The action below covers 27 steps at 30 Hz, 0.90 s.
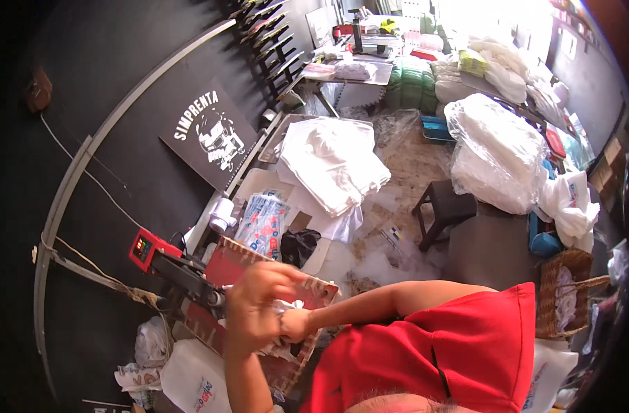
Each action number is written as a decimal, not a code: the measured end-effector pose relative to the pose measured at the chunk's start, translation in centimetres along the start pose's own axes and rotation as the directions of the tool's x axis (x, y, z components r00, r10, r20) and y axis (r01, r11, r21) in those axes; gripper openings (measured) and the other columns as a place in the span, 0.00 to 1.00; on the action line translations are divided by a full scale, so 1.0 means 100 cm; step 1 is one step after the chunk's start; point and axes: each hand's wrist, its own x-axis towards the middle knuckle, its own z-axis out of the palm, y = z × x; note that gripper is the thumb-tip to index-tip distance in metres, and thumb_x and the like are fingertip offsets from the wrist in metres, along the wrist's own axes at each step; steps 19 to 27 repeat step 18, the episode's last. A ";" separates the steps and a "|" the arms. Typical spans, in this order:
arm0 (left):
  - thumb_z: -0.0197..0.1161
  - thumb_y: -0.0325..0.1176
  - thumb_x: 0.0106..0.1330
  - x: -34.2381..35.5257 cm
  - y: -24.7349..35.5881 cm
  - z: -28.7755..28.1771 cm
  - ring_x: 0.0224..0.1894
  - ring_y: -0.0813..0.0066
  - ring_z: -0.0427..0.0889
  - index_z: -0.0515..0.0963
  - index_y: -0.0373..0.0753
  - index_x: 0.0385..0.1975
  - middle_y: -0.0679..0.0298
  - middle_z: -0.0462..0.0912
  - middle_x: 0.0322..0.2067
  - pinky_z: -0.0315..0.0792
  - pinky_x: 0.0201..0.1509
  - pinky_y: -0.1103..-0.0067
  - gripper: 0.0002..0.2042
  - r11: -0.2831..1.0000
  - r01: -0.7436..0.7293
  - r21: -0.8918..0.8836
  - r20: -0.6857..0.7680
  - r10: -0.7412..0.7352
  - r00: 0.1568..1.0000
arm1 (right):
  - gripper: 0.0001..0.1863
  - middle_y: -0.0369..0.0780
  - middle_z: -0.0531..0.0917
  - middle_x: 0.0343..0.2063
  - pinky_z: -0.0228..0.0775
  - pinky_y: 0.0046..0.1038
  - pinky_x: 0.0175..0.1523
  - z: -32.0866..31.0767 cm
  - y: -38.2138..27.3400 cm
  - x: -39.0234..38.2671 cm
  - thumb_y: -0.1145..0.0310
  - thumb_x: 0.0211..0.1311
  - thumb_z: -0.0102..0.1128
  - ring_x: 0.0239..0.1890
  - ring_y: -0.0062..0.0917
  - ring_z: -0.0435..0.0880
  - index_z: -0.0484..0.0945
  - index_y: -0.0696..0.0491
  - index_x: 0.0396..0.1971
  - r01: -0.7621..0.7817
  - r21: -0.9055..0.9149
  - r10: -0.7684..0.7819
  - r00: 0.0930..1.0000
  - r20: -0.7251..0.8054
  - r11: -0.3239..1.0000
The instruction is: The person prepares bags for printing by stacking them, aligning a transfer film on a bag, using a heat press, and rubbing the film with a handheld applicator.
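My left hand is raised over the red board, its fingers bent and smeared by motion, so whether it holds anything cannot be told. Beyond it, partly covered by it, my right hand is closed low over the board on a piece of white cloth. Much of that cloth is hidden behind my left hand and wrist. The board has a worn, taped-looking edge and lies tilted in view. Reaching over it is the black arm of a heat press with a red control box.
Beyond the board lie printed plastic bags, a black cloth and a stack of white garments. A dark stool stands on the littered floor. At right are a large plastic-wrapped bundle and a wicker basket.
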 end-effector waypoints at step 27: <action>0.58 0.35 0.70 -0.256 -0.238 0.001 0.59 0.50 0.72 0.74 0.38 0.56 0.52 0.76 0.54 0.62 0.66 0.59 0.17 0.406 0.689 0.601 -0.720 -0.100 0.687 | 0.08 0.45 0.80 0.33 0.73 0.36 0.49 0.029 0.019 0.016 0.67 0.46 0.66 0.41 0.40 0.80 0.80 0.52 0.28 0.149 0.018 -0.144 0.976 -0.163 0.989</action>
